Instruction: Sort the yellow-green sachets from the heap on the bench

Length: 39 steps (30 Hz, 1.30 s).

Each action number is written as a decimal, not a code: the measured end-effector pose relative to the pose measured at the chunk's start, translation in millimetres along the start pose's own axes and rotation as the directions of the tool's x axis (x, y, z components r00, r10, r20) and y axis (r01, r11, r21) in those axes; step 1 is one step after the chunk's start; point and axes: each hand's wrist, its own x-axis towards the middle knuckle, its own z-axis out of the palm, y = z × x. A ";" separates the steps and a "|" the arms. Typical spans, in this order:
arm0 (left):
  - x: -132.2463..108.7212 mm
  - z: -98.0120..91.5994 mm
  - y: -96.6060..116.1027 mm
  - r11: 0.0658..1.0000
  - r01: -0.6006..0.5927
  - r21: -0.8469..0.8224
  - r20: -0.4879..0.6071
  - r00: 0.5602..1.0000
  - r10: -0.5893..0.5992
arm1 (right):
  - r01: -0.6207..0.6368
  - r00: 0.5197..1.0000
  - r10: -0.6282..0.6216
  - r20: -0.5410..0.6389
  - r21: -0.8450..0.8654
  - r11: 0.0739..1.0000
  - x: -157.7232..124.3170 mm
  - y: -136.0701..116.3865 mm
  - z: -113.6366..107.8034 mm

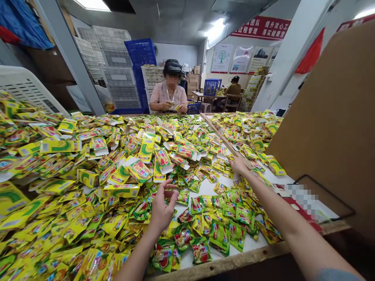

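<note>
My left hand (164, 205) hovers over the middle of the table, its thumb and fingers apart and nothing visible in it. Beneath and beside it lie small green candy packets (183, 236) with watermelon pictures. Just beyond that hand is a heap of yellow and green cardboard boxes (140, 169), several with open flaps. My right hand (240, 166) is stretched forward beside the wooden divider strip (221, 136), near yellow packets (222, 168). Its fingers are small and mostly hidden, so what they hold, if anything, cannot be made out.
Yellow packets (96, 257) pile up at the left, before a white crate (26, 88). A co-worker (168, 93) sits across the table holding small packets. A large cardboard sheet (328, 105) and a red-and-white item (301, 210) are at the right. A wooden rim (228, 263) edges the table.
</note>
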 end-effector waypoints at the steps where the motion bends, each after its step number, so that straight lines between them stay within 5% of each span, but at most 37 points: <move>1: -0.4 -0.3 -0.2 1.000 -0.005 0.009 -0.009 1.000 0.005 | -0.031 0.999 0.032 0.043 -0.022 0.999 -1.9 2.7 8.1; 5: 4.3 3.4 7.0 0.991 -0.055 0.119 0.029 0.998 0.051 | -0.131 0.960 0.146 0.239 -0.075 0.989 1.1 7.8 16.2; 10: 42.8 54.3 17.1 0.895 -0.184 0.406 0.422 0.906 -0.005 | -0.148 0.929 0.156 0.335 -0.049 0.988 -2.2 5.5 3.1; 14: 86.9 108.6 2.1 0.820 -0.133 0.557 0.417 0.899 -0.137 | -0.145 0.946 0.120 0.301 0.060 0.988 -21.5 -5.4 -9.9; 18: 108.7 132.1 -12.0 0.750 -0.081 0.656 0.368 0.902 -0.225 | -0.131 0.959 0.052 0.280 0.271 0.954 -51.0 -20.5 -18.3; 22: 105.0 124.6 -6.3 0.769 -0.087 0.634 0.389 0.895 -0.219 | -0.156 0.954 0.024 0.298 0.429 0.890 -75.5 -34.2 -21.2; 27: 78.4 90.7 14.7 0.875 -0.065 0.479 0.328 0.938 -0.110 | -0.191 0.964 0.046 0.263 0.559 0.807 -92.8 -47.5 -22.3; 33: 35.4 63.5 27.1 0.978 -0.013 0.208 0.256 0.966 -0.042 | -0.318 0.916 0.007 0.401 0.716 0.622 -132.1 -82.0 8.1; 39: 13.9 57.0 28.4 0.957 -0.093 0.274 0.189 0.981 0.041 | -0.388 0.877 -0.080 0.474 0.796 0.464 -164.5 -106.7 22.0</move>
